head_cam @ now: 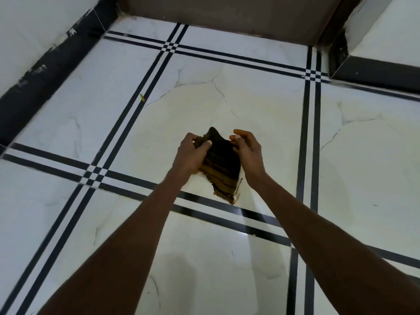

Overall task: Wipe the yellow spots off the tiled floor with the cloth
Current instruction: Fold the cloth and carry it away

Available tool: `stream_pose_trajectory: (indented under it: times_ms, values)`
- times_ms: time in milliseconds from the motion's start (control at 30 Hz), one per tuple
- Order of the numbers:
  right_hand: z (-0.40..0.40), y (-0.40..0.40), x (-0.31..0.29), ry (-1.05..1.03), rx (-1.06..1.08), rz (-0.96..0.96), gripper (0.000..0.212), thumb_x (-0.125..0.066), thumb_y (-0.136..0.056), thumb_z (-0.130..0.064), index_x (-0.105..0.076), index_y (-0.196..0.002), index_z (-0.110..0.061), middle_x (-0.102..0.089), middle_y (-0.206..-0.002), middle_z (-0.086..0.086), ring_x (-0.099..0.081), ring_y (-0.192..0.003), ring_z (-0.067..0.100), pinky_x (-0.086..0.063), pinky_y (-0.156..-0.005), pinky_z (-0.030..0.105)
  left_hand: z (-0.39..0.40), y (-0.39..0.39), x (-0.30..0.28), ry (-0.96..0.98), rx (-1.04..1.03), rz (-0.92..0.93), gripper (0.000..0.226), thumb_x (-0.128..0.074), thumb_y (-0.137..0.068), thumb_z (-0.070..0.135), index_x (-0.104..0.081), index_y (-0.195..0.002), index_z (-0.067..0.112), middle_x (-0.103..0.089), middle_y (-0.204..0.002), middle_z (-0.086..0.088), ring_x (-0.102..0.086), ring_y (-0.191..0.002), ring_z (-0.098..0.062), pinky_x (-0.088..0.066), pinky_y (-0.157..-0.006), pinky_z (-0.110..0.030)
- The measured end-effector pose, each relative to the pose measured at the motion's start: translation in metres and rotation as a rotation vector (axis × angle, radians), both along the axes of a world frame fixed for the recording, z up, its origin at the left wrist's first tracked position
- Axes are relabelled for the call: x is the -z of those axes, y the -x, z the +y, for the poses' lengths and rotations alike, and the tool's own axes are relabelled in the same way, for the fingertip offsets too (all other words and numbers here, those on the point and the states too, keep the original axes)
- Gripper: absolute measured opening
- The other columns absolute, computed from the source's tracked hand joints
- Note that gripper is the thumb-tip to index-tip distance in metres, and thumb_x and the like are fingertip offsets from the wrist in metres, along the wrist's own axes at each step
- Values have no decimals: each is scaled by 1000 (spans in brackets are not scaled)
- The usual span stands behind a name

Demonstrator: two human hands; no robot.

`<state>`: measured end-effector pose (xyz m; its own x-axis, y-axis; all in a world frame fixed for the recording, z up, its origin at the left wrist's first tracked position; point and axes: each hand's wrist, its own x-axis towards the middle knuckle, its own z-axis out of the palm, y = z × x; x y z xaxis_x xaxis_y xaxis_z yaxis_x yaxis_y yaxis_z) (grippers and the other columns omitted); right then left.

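A dark brown striped cloth (223, 169) hangs in the air between both hands, above the white tiled floor (227, 110). My left hand (193, 155) grips its upper left corner with curled fingers and thumb. My right hand (247, 148) holds the cloth's right edge, thumb and fingers bent around it. The cloth's lower corner droops toward the black tile lines. One small yellow spot (142, 98) lies on the floor to the upper left, beside a double black stripe.
White marble-look tiles with double black stripe borders cover the floor. A black skirting (45, 71) runs along the left wall, a brown wall (227, 14) closes the far side, and a black-edged step (375, 71) sits at the right.
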<state>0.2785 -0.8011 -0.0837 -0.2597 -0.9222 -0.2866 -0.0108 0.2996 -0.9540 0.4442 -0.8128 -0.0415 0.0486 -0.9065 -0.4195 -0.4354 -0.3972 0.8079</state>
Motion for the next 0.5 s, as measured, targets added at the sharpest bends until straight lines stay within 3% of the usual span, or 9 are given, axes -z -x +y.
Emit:
stream_pose_trajectory:
  times_ms: [100, 233, 367, 433, 500]
  values:
    - [-6, 5, -22, -124, 7, -60, 33, -58, -105, -37, -64, -131, -18, -67, -129, 3, -63, -124, 21, -50, -114, 44, 3, 2, -39, -45, -33, 124, 36, -62, -103, 35, -50, -129, 13, -63, -126, -11, -65, -113, -24, -53, -82, -33]
    - [0, 0, -88, -333, -119, -253, 54, -54, -103, -54, -60, -137, -13, -65, -135, 8, -61, -129, 27, -51, -112, 43, 7, 4, -118, -54, -36, 198, 39, -64, -103, 31, -49, -135, 15, -67, -121, -9, -70, -100, -18, -56, -71, -25]
    - [19, -8, -178, -393, -159, -459, 42, -42, -108, -54, -59, -132, -24, -66, -138, 5, -62, -130, 27, -52, -109, 45, 20, 0, -215, -73, -59, 228, 42, -66, -101, 29, -51, -138, 14, -69, -116, -6, -71, -101, -18, -60, -83, -30]
    - [33, -8, -245, -436, -122, -577, 47, -44, -107, -53, -57, -139, -21, -68, -136, 6, -64, -127, 28, -54, -105, 46, 24, -5, -282, -106, -74, 274, 43, -67, -101, 28, -52, -138, 14, -70, -120, -9, -72, -108, -23, -61, -91, -36]
    - [48, -8, -311, -443, -74, -679, 50, -52, -106, -47, -55, -145, -17, -69, -137, 9, -64, -129, 31, -54, -107, 48, 28, -10, -352, -128, -75, 291, 40, -67, -101, 25, -53, -137, 14, -71, -115, -6, -71, -107, -22, -60, -88, -34]
